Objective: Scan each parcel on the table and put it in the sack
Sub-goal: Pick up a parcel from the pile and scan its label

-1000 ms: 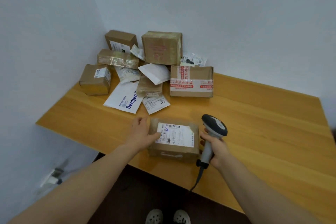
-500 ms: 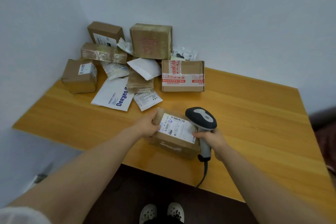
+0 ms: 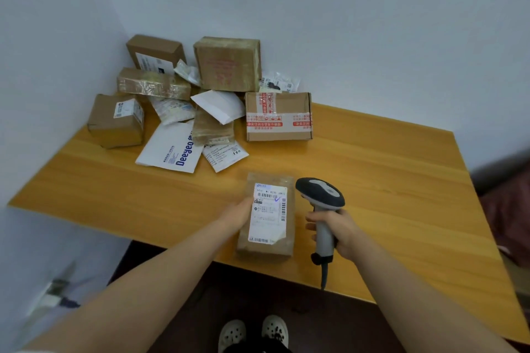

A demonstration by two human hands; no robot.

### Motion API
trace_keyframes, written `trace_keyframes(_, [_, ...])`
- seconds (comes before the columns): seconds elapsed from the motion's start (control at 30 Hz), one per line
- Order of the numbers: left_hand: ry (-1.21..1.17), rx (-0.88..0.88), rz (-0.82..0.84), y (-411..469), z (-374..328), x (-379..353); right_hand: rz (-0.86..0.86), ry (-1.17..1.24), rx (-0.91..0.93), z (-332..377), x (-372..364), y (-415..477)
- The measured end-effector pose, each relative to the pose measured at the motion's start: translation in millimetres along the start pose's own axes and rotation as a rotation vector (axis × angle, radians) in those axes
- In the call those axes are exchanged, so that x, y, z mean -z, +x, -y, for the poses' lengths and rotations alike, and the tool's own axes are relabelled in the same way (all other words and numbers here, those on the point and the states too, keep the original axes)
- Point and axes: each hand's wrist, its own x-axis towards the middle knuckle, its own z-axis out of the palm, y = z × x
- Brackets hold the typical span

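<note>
A small brown parcel [image 3: 268,218] with a white barcode label facing up sits near the table's front edge. My left hand [image 3: 238,213] grips its left side. My right hand [image 3: 335,226] grips the grey handle of a barcode scanner [image 3: 319,195], whose dark head hangs just right of the parcel's top corner. A blue-white glow lies on the label. A heap of parcels [image 3: 200,100] fills the table's far left corner: brown boxes, a white "Deeyeo" mailer [image 3: 172,149] and a red-taped box [image 3: 278,116]. No sack is in view.
The wooden table [image 3: 387,180] meets the walls at the back and left. The scanner's cable [image 3: 323,275] hangs over the front edge. My white shoes [image 3: 252,332] stand on dark flooring below. A dark reddish object [image 3: 510,209] lies past the table's right end.
My left hand has turned the parcel from lying crosswise to lengthwise, label still up. The scanner moved from over the label to beside the parcel's right.
</note>
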Motion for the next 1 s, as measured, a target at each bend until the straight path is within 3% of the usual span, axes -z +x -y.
trace_keyframes(0.13, [-0.103,0.025,0.095,-8.2,11.4,-9.4,0.038,0.04,-0.05,-6.5,-19.8,-7.2])
trace_keyframes(0.2, [-0.251,-0.022,0.158,-19.4,2.1,-5.9,0.029,0.055,-0.023,-2.9,-23.2,-8.9])
trace_keyframes(0.33, [-0.251,-0.087,0.246,-25.6,-14.2,25.2,0.055,0.163,0.071,19.4,-19.3,-15.6])
trace_keyframes(0.4, [-0.277,-0.107,0.216,-25.2,-24.2,41.5,0.075,0.18,0.14,34.0,-18.7,-21.0])
trace_keyframes(0.57, [-0.254,-0.254,-0.006,-28.2,-56.0,68.0,0.079,-0.034,0.364,61.5,-23.3,-43.1])
trace_keyframes(0.77, [-0.287,-0.333,-0.105,-32.2,-83.7,80.1,0.24,0.073,0.339,77.2,-31.3,-64.7])
trace_keyframes(1.0, [-0.313,-0.362,-0.119,-24.9,-92.7,82.4,0.229,0.092,0.353,93.0,-30.3,-70.5])
